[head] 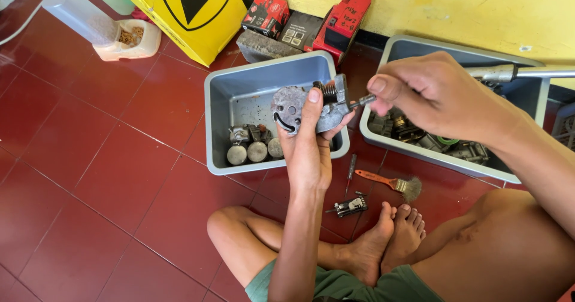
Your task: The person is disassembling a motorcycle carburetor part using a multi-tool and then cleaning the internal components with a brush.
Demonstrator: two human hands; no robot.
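My left hand point(308, 143) holds up a grey, dirty metal engine part point(305, 107) with a round face and a coil spring at its top. My right hand point(431, 95) pinches a thin metal tool point(363, 102) whose tip touches the part's right side. Both hands are above the gap between two grey plastic bins. I sit cross-legged on the red tile floor, my bare feet point(389, 236) below the hands.
The left grey bin point(215, 128) holds several round metal parts point(256, 149). The right grey bin point(455, 164) holds more engine parts, with a ratchet handle point(521, 72) across it. A brush point(392, 184), a screwdriver point(351, 171) and a small metal part point(350, 206) lie on the floor. Boxes and a yellow sign stand by the wall.
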